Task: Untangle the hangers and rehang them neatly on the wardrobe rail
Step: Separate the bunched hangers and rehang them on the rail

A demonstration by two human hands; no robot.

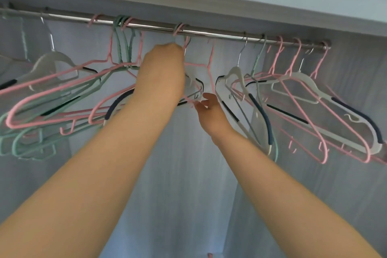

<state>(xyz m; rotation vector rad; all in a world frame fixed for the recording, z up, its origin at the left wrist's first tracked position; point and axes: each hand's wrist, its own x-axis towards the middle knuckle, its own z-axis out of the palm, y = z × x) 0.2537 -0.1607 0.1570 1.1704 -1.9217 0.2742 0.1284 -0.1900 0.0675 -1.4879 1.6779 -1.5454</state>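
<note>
Hangers [120,48] tangled on rail [209,33] | left hand [161,71] fingers hidden, grip unclear | right hand [209,111] pinches pink hanger [199,64]

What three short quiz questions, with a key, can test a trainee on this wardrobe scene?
1. True or false: the rail carries no hangers.
2. The right hand pinches with its fingers a hanger of which colour? A pink, B yellow, C black.
3. Fill in: the hand that reaches higher is the ___ hand.
Key: 1 false; 2 A, the pink hanger; 3 the left hand.
</note>
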